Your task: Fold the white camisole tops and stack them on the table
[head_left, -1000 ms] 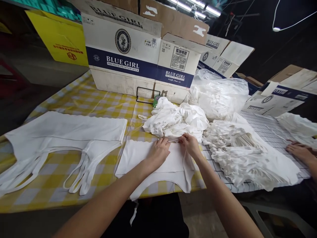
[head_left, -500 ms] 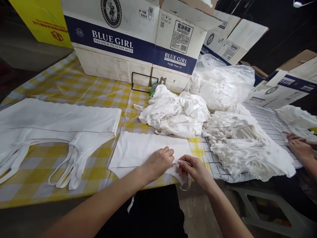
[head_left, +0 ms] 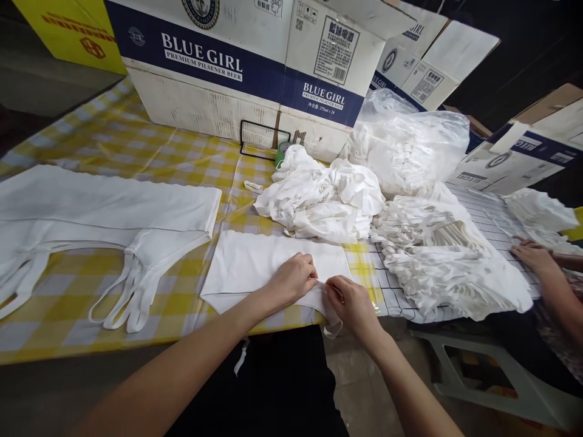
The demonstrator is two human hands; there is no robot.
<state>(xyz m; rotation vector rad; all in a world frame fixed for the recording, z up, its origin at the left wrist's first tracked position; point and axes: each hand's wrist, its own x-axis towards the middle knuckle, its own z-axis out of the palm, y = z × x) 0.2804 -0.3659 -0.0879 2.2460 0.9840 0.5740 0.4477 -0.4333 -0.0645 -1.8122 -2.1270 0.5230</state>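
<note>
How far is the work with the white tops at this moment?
Looks done: a stack of tops lies flat and smoothed on the left. In hand: one top is spread in front, the left hand resting on it and the right hand pinching its near strap. Left: a crumpled pile behind it.

The large carton (head_left: 191,109) at the far edge of the table (head_left: 136,139) carries on its blue band (head_left: 136,45), in white letters, "BLUE GIRL" and under it "PREMIUM PILSENER BEER". The same two lines stand again on its shorter side (head_left: 324,97), with a smaller line below that seems to read "275ml x 24". The Chinese characters on the white label (head_left: 336,41) above, the red print on the yellow box (head_left: 68,27) beyond the far left corner and the lettering on the cartons (head_left: 514,161) at the right edge are too small to read.
</note>
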